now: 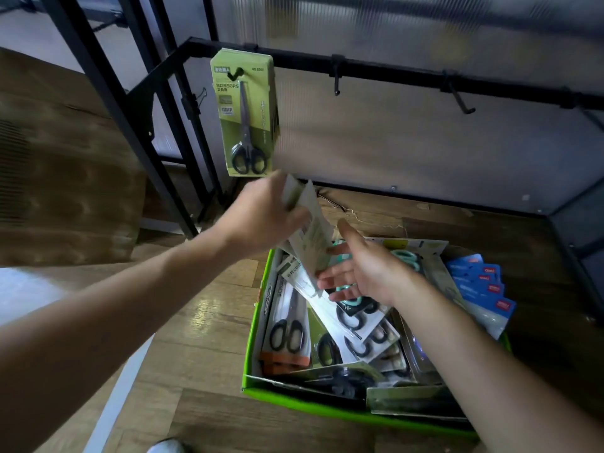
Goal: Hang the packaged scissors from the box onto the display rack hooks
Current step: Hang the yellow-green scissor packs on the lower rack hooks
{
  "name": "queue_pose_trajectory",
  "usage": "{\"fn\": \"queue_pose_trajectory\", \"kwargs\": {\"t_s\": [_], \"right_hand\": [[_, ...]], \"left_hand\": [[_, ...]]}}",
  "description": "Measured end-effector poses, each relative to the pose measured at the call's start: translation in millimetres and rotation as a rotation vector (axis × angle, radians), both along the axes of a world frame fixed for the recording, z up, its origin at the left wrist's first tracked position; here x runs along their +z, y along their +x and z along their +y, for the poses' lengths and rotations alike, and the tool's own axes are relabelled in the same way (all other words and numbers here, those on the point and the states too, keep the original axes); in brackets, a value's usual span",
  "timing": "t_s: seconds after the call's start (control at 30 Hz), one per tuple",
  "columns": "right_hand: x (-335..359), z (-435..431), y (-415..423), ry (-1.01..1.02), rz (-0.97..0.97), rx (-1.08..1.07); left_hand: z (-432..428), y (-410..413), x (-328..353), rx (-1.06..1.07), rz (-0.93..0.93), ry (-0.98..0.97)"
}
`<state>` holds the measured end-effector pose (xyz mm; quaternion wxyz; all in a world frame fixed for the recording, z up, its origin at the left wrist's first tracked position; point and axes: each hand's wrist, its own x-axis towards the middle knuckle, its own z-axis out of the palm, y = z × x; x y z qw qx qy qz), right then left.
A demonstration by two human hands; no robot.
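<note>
Head view, looking down at a wooden floor [202,338] in front of a black display rack [392,72]. The left hand [261,220] is reaching forward and gripping a small stack of packaged scissors [312,238], fingers curled round its upper edge. The stack is tilting above the far left corner of a green box [294,399]; its plain backing cards are facing the camera and are blurred.

The right hand [362,273] is hovering over the box with palm turned left and fingers straight and spread, holding nothing. Its fingertips are lying right by the stack's lower edge; contact cannot be told.

The box is sitting on the floor, crowded with more packs: black-handled scissors [287,335] along the left side, blue-carded packs [480,289] at the right.

On the rack, green-carded packs of scissors [243,116] are hanging from the leftmost hook, just above the left hand. Two bare hooks, one [336,80] near the middle and another [459,98] further right, are sticking out from the same bar.
</note>
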<state>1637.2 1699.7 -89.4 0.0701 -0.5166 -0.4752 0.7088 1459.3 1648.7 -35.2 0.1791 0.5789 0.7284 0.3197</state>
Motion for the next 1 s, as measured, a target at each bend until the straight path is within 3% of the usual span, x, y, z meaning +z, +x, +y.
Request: {"fn": "queue_pose_trajectory", "kwargs": {"t_s": [0.23,0.33,0.43,0.53,0.67,0.87,1.0], "right_hand": [[-1,6,7,-0.284,0.172,-0.047],[-1,11,15,-0.341,0.245,-0.073],[-3,13,21,-0.328,0.189,-0.086],[-6,11,27,-0.269,0.08,-0.079],[-9,6,33,-0.161,0.055,-0.047],[-4,4,28,0.094,0.225,-0.063],[2,1,18,0.107,0.298,-0.061]], "left_hand": [[-12,36,-11,-0.305,0.054,0.013],[-13,40,-20,-0.409,0.061,-0.103],[-18,47,-29,-0.512,0.118,-0.166],[-26,49,-37,-0.588,-0.066,-0.25],[-27,40,-52,-0.404,-0.579,-0.244],[-3,29,-61,0.157,-0.524,-0.013],[9,13,-57,0.308,-0.868,-0.182]]}}
